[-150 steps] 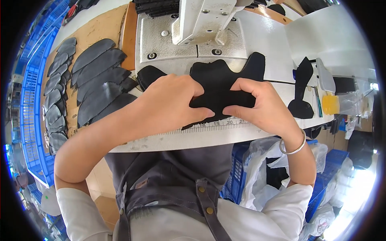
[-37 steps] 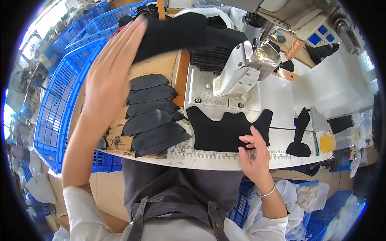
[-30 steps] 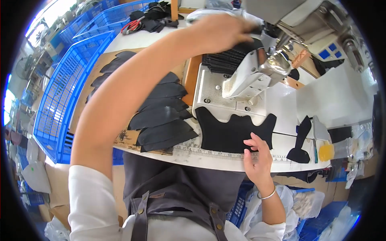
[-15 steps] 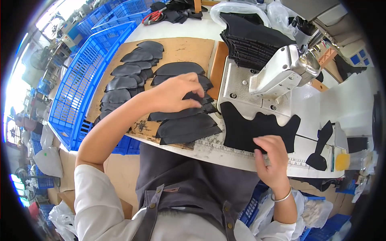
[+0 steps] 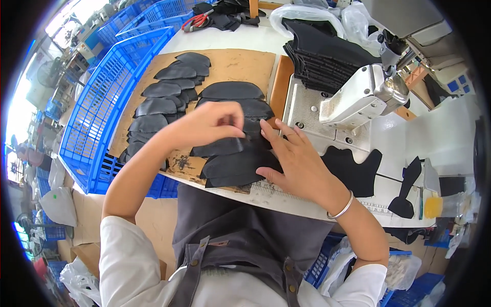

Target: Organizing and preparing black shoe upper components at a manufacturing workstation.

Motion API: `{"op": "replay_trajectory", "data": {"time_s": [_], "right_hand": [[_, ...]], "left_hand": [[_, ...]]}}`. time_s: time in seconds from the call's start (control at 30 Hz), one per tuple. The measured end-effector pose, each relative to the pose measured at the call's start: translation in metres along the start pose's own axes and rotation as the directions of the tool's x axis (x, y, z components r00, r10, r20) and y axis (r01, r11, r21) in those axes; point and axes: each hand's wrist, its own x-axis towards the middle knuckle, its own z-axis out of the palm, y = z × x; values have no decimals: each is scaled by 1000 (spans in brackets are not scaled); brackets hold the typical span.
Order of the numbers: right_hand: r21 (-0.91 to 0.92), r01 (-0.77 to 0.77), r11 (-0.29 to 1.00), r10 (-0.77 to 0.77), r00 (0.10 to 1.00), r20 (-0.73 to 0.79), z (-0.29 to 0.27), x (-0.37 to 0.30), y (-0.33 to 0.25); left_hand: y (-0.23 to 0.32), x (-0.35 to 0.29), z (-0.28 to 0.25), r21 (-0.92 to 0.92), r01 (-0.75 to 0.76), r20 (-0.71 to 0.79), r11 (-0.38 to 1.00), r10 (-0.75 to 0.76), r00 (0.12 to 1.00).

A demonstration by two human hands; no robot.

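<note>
My left hand (image 5: 217,123) hovers over the middle stack of curved black leather-like pieces (image 5: 230,91), its fingers curled toward the thumb. What lies between those fingertips, if anything, I cannot make out. My right hand (image 5: 296,161) reaches in from the right with fingers spread, its fingertips at the right ends of the same pieces. Partly under my right hand and wrist, a wavy-edged black cut piece (image 5: 350,169) lies flat on the white table. The sewing machine's metal arm (image 5: 353,100) stands behind it.
A brown board (image 5: 235,59) carries a second row of black pieces (image 5: 156,106). A blue crate (image 5: 115,107) stands at left. Thick black cut pieces (image 5: 327,56) are piled behind the machine. Red-handled scissors (image 5: 197,20) lie at the back, a narrow black piece (image 5: 406,189) at right.
My right hand has moved left from the wavy-edged black piece to the curved pieces. My left hand has shifted slightly left, its fingers more curled.
</note>
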Motion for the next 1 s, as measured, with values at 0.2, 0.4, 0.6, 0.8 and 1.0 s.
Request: {"op": "replay_trajectory", "data": {"time_s": [0.2,0.4,0.6,0.8,1.0], "right_hand": [[29,47,998,-44,994,-99,5,7,6],[411,-30,911,115,976,-185,9,26,16],[329,212,920,-33,879,-475,-30,21,-9],[944,-296,143,61,955,290,-58,-36,4],[836,-461,299,484,828,283,-83,-100,38]], "left_hand": [[-42,-91,-67,-342,-148,-479,928,-37,877],[-25,-129,-106,-317,-348,-579,882,110,808],[48,-69,-45,-433,-271,-163,859,221,962],[105,3,11,-607,-304,-15,734,372,928],[114,54,70,-364,-37,117,931,85,989]]}}
